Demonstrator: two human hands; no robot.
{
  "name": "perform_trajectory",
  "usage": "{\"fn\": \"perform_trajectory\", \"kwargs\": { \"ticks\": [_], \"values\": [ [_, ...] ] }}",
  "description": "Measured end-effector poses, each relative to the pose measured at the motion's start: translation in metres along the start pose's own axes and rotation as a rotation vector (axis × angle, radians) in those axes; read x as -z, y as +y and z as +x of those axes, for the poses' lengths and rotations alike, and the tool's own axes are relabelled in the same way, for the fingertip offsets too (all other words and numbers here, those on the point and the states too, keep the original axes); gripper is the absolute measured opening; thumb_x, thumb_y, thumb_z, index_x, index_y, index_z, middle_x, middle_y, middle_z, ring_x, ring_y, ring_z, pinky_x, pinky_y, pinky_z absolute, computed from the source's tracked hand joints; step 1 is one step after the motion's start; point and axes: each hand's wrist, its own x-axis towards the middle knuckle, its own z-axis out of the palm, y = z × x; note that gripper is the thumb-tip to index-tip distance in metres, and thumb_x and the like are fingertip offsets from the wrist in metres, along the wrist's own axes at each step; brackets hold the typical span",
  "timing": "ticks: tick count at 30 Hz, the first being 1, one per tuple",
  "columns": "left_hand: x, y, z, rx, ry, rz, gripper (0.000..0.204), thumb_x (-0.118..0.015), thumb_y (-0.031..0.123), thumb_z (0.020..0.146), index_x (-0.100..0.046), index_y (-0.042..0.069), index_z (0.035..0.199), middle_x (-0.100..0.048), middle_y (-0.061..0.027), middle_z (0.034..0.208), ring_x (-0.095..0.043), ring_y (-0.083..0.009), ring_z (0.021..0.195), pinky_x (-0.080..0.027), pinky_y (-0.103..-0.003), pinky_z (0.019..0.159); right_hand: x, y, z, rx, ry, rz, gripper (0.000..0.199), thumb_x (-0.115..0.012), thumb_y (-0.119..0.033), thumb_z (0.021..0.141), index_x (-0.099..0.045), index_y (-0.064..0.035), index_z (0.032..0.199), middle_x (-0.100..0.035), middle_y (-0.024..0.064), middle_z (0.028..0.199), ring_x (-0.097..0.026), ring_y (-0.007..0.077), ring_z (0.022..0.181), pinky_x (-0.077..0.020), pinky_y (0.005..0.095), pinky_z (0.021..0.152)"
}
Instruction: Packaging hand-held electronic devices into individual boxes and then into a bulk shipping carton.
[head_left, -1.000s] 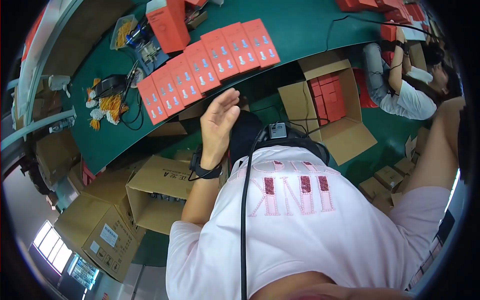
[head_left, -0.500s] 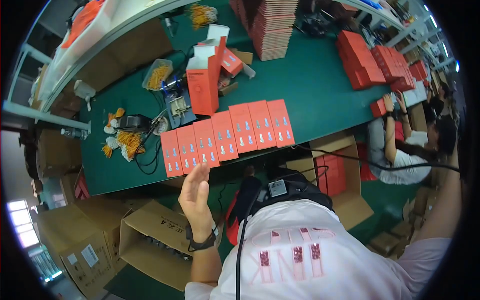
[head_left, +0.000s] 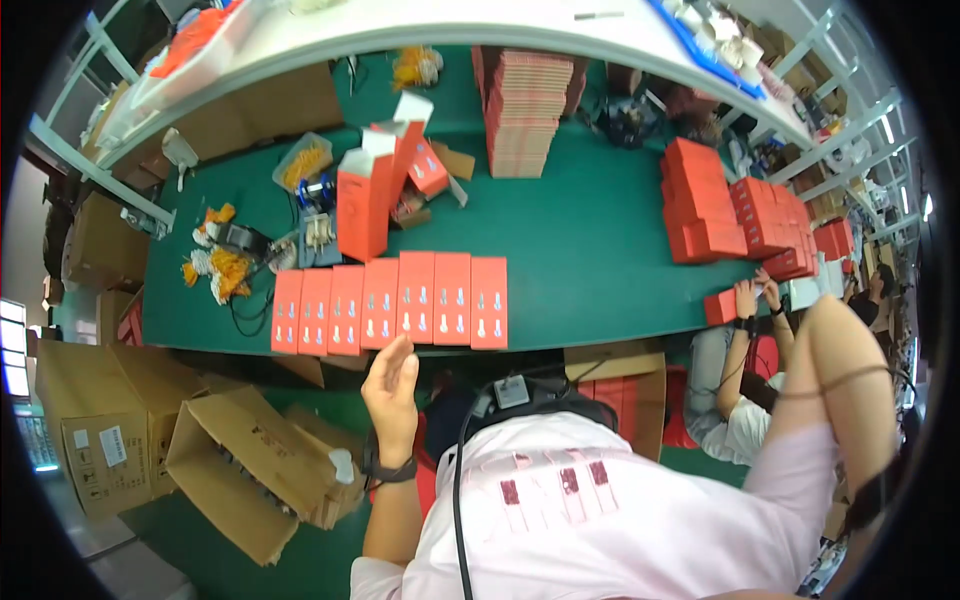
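Note:
My left hand point(head_left: 391, 391) is held up at the table's front edge with its fingers stretched out and nothing in it. A dark band circles that wrist. Just beyond the fingertips lies a side-by-side row of several flat red boxes point(head_left: 381, 302), each printed with small pictures of light-coloured, key-like shapes. My right arm point(head_left: 835, 375) is raised and sharply bent at the far right. Its forearm runs down into the dark rim of the picture, where the hand does not show.
An open red box point(head_left: 361, 215) stands behind the row beside a small bench device point(head_left: 318, 232). Tall stacked flat cartons point(head_left: 522, 120) stand farther back. Red boxes point(head_left: 700, 205) are piled at right, near a co-worker's hands point(head_left: 748, 297). Open brown cartons point(head_left: 240, 455) sit at lower left.
The view has turned, so the red row now looks level and farther left. My right arm has bent, its elbow rising into view. My left hand remains open near the row.

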Motion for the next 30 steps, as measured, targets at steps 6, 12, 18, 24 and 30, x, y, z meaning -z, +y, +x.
{"fn": "perform_trajectory", "kwargs": {
  "ticks": [6,12,18,24,30],
  "values": [
    [-0.016,-0.057,-0.003,0.19,0.04,-0.033,0.039,-0.059,0.016,0.097,-0.053,-0.004,0.13,-0.062,-0.0136,0.122,-0.059,-0.0208,0.113,-0.045,-0.032,0.097,0.02,0.06,-0.061,-0.177,-0.127,-0.009,0.048,-0.066,-0.011,0.087,-0.051,-0.0061,0.132,-0.058,0.0067,0.12,-0.061,0.0169,0.098,-0.0514,0.0296,0.082],
    [-0.02,-0.137,0.012,0.768,0.052,-0.442,0.055,-0.054,0.028,0.098,-0.038,-0.005,0.14,-0.046,-0.0202,0.142,-0.048,-0.0331,0.129,-0.039,-0.045,0.105,-0.128,0.176,-0.144,-0.519,-0.574,0.085,0.087,-0.081,-0.023,0.074,-0.035,-0.0041,0.145,-0.04,0.0214,0.143,-0.055,0.031,0.115,-0.0459,0.0414,0.098],
    [-0.047,-0.174,0.03,0.974,-0.119,-0.569,0.051,-0.054,0.026,0.097,-0.039,0.001,0.139,-0.044,-0.0189,0.143,-0.043,-0.0346,0.132,-0.037,-0.048,0.107,-0.223,0.201,-0.163,-0.286,-0.65,-0.215,0.111,-0.079,-0.049,0.067,-0.023,0.0048,0.147,-0.018,0.0358,0.15,-0.026,0.0509,0.137,-0.0298,0.0495,0.112],
    [-0.066,-0.194,0.019,0.954,-0.181,-0.713,0.049,-0.054,0.006,0.091,-0.037,0.009,0.138,-0.043,-0.0141,0.141,-0.04,-0.0314,0.134,-0.031,-0.051,0.109,-0.256,0.236,-0.132,-0.439,-0.787,-0.144,0.089,-0.074,-0.048,0.077,-0.037,-0.0002,0.142,-0.045,0.023,0.135,-0.047,0.0356,0.123,-0.0409,0.0427,0.103],
    [-0.114,-0.18,-0.007,0.689,-0.264,-0.468,0.08,-0.061,-0.006,0.084,-0.018,0.004,0.151,-0.033,-0.0138,0.151,-0.036,-0.0274,0.137,-0.026,-0.043,0.113,-0.218,0.272,-0.178,-0.607,-0.382,-0.057,0.058,-0.067,-0.039,0.088,-0.054,-0.0022,0.131,-0.057,0.019,0.122,-0.056,0.0303,0.113,-0.0446,0.0383,0.096]
  ]
}}
